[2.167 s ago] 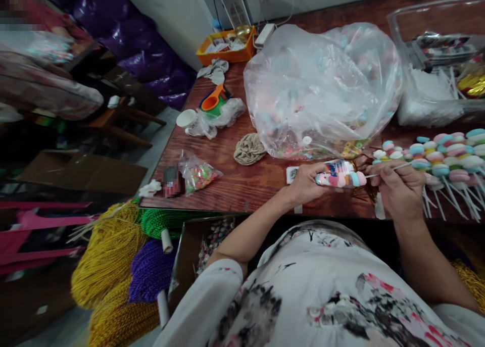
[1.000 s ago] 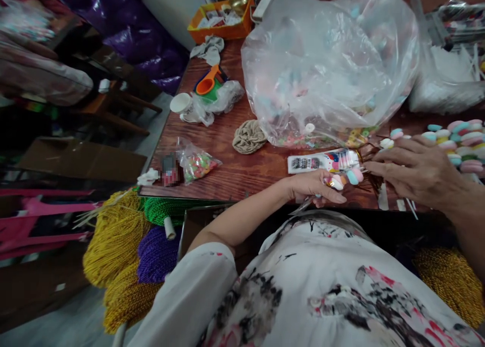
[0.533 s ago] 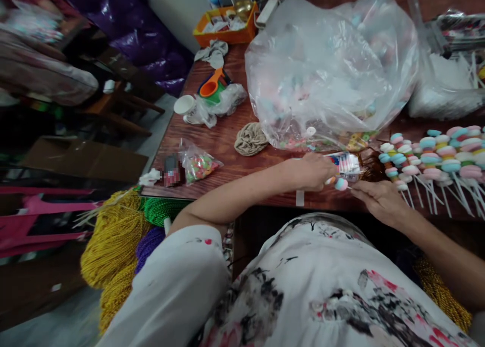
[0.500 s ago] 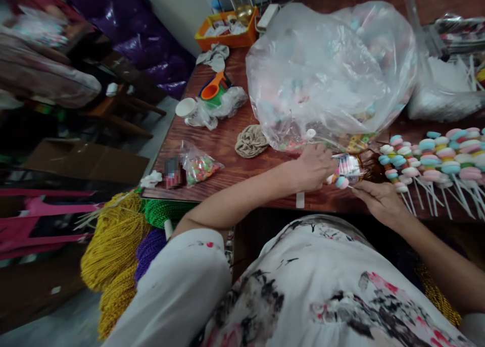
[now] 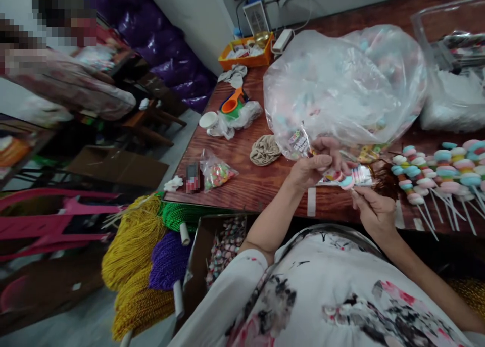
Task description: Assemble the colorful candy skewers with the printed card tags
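Observation:
My left hand [image 5: 322, 160] is closed, its fingers gripping a small clear printed bag [image 5: 299, 141] whose printed part sticks out past the knuckles. My right hand [image 5: 373, 205] pinches the white stick of a marshmallow skewer [image 5: 346, 183]. The skewer's pastel pieces are right beside my left fingers, which partly cover them; I cannot tell whether they are inside the bag. Under and behind the skewer lie shiny printed packets [image 5: 362, 176] and brown twist ties [image 5: 384, 178]. Finished-looking skewers [image 5: 447, 170] with white sticks lie in a row to the right.
A big clear sack [image 5: 341, 84] of marshmallows fills the table's back. A bag of colourful sweets [image 5: 217, 172], coiled beige cloth [image 5: 265, 150], cup [image 5: 208, 119] and orange basket [image 5: 246, 59] stand left. Cord bundles [image 5: 132, 241] and a box [image 5: 197, 261] are below. Another person sits far left.
My left hand has come up from the packets, and a clear printed bag now shows in it. My right hand still holds the skewer by its stick. The camera view has shifted left.

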`<action>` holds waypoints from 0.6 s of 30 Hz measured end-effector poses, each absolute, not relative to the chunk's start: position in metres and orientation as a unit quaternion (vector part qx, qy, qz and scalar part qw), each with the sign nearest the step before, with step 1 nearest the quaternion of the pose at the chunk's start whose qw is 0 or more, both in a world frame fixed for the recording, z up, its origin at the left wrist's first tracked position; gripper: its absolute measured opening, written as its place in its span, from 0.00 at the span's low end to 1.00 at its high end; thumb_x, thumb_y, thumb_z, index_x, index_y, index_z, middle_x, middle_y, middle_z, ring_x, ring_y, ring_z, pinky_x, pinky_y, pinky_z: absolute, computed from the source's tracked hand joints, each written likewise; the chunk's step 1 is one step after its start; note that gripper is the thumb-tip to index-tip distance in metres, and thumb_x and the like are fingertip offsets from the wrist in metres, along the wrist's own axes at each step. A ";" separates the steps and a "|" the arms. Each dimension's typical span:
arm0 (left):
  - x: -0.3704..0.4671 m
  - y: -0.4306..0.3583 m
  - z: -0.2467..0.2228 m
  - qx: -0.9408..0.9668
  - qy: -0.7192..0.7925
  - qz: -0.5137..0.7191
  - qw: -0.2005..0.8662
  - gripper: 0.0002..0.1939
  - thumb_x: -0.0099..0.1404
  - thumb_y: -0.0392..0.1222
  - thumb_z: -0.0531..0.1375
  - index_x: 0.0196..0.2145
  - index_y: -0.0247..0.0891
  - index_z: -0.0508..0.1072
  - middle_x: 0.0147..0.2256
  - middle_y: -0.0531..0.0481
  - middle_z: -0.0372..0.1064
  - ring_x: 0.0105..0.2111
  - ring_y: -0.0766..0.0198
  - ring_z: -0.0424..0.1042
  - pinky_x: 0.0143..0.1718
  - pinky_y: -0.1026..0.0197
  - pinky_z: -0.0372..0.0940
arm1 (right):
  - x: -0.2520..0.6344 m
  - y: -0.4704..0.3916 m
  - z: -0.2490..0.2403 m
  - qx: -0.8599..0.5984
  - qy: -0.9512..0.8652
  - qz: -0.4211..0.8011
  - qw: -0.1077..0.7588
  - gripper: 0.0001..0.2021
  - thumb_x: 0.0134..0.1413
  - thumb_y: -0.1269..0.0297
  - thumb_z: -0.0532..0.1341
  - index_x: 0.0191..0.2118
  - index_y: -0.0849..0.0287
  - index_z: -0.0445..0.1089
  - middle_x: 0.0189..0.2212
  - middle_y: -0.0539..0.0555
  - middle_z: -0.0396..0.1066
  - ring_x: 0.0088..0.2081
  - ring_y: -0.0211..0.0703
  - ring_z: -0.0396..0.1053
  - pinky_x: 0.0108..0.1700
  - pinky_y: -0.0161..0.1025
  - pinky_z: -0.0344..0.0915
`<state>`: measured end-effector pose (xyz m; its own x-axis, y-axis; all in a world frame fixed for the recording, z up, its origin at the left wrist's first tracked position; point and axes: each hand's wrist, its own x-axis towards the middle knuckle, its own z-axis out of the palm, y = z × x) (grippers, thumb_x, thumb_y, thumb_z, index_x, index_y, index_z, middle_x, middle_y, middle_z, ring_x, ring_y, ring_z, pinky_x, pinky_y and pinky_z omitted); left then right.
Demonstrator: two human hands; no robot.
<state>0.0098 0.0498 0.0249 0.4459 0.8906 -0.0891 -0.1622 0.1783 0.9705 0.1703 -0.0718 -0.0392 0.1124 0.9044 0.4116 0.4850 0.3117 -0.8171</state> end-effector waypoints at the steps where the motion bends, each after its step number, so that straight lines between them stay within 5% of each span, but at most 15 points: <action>1: 0.014 0.050 0.029 0.475 0.368 0.400 0.692 0.23 0.61 0.64 0.57 0.37 0.39 0.68 0.19 0.57 0.59 0.24 0.66 0.69 0.36 0.55 0.70 | 0.170 -0.071 -0.041 -0.546 -0.665 0.144 0.489 0.08 0.58 0.66 0.59 0.41 0.56 0.74 0.21 0.48 0.71 0.23 0.37 0.66 0.28 0.36 0.60; 5: 0.029 0.047 0.034 0.289 0.363 0.516 0.720 0.28 0.64 0.65 0.54 0.21 0.38 0.55 0.15 0.60 0.46 0.16 0.73 0.57 0.29 0.63 0.67 | 0.169 -0.071 -0.041 -0.519 -0.746 -0.045 0.415 0.12 0.55 0.73 0.58 0.45 0.61 0.72 0.27 0.54 0.76 0.27 0.40 0.70 0.32 0.39 0.58; 12: 0.037 0.044 0.024 0.182 0.305 0.536 0.766 0.30 0.62 0.64 0.57 0.19 0.37 0.52 0.15 0.60 0.49 0.14 0.75 0.56 0.24 0.67 0.64 | 0.166 -0.067 -0.040 -0.499 -0.764 -0.104 0.396 0.11 0.54 0.74 0.59 0.43 0.62 0.72 0.22 0.52 0.72 0.24 0.38 0.65 0.32 0.39 0.54; 15: 0.035 0.040 0.021 0.195 0.300 0.506 0.785 0.29 0.61 0.63 0.59 0.19 0.37 0.56 0.16 0.60 0.52 0.14 0.74 0.57 0.24 0.67 0.64 | 0.161 -0.064 -0.041 -0.539 -0.718 0.060 0.435 0.07 0.57 0.70 0.58 0.39 0.61 0.73 0.22 0.52 0.72 0.24 0.37 0.66 0.31 0.37 0.57; 18: 0.028 0.039 0.017 0.196 0.293 0.468 0.811 0.28 0.61 0.66 0.56 0.21 0.37 0.60 0.17 0.58 0.54 0.15 0.72 0.59 0.25 0.65 0.66 | 0.156 -0.061 -0.041 -0.525 -0.599 0.397 0.456 0.10 0.60 0.61 0.57 0.33 0.59 0.72 0.17 0.48 0.66 0.20 0.35 0.61 0.27 0.35 0.56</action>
<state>0.0283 0.0394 0.0170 0.3909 0.8728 -0.2923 -0.6432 0.4861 0.5916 0.1561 -0.0615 -0.0407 -0.0329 0.9911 0.1287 0.2664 0.1329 -0.9547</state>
